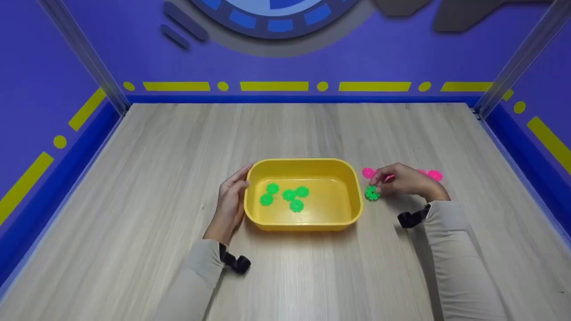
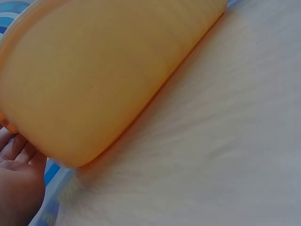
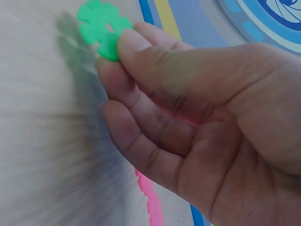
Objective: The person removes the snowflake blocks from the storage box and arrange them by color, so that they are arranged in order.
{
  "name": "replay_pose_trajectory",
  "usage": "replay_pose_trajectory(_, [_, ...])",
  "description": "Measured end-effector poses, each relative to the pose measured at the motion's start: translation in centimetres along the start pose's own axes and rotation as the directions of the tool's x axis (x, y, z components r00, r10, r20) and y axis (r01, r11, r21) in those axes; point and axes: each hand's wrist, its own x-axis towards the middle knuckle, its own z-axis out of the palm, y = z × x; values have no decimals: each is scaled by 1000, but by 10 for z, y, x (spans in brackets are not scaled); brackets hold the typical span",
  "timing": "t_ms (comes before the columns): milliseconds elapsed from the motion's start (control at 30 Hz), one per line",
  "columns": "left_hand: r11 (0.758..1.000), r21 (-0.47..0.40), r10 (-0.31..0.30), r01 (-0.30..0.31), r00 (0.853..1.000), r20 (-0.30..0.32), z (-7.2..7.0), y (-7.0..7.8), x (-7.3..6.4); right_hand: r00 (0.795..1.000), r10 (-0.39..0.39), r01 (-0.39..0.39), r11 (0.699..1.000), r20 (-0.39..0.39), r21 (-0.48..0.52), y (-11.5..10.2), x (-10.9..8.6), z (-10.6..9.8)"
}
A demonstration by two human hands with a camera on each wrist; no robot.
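Observation:
A yellow plastic tub stands on the table, with several green notched discs lying flat on its floor. My left hand grips the tub's left side, the thumb at the rim and the fingers along the outer wall. In the left wrist view the tub's outer wall hides part of those fingers. Just right of the tub, my right hand pinches one green notched disc between thumb and forefinger. The right wrist view shows that disc held by its edge, above the table.
Pink notched discs lie on the table behind my right hand, which partly covers them. The wooden table reaches to blue-purple panels at the back and sides. A black wrist camera sits on each sleeve.

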Motion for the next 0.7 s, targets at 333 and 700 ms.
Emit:
replay_pose_trajectory(333, [1000, 9, 5, -5, 1000, 12, 0, 0, 1, 1000, 3, -3, 1000, -4, -28, 1, 2, 2])
replay_pose_trajectory(700, [1000, -6, 2, -2, 1000, 10, -1, -1, 1, 998, 51, -52, 997, -23, -60, 1, 5, 4])
